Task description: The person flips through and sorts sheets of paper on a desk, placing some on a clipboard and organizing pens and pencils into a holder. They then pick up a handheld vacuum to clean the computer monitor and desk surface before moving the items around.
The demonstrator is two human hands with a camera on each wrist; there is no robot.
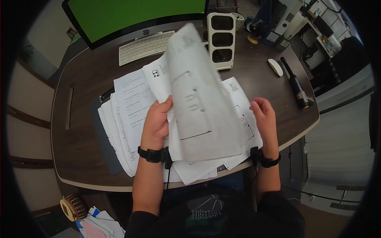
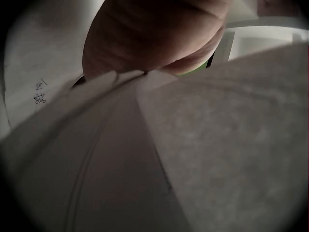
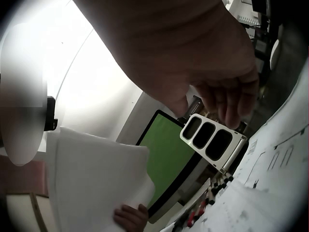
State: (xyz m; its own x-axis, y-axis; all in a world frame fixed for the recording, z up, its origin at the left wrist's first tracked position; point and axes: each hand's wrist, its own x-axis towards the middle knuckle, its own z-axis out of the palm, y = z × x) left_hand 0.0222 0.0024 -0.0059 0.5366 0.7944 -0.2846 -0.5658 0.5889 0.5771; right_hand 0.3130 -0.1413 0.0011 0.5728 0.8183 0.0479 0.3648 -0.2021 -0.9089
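My left hand [image 1: 158, 119] grips the edge of some raised white sheets [image 1: 198, 115], one showing a black-line drawing; their upper part is blurred. The left wrist view has the hand [image 2: 157, 36] close above the paper [image 2: 231, 130], its fingertips hidden. Right of the raised sheets, my right hand [image 1: 265, 117] hovers over more drawing sheets [image 1: 249, 133] with fingers loosely bent. In the right wrist view that hand [image 3: 193, 63] holds nothing. Text pages [image 1: 129, 93] lie piled left of my left hand, over a dark folder [image 1: 104, 139].
Behind the papers are a keyboard [image 1: 145, 48], a monitor [image 1: 135, 18] with a green screen and a white three-slot holder [image 1: 221, 41]. A mouse [image 1: 275, 67] and a black cylindrical object [image 1: 295, 85] lie at the right. A woven drum-like object [image 1: 73, 208] stands below the desk's left side.
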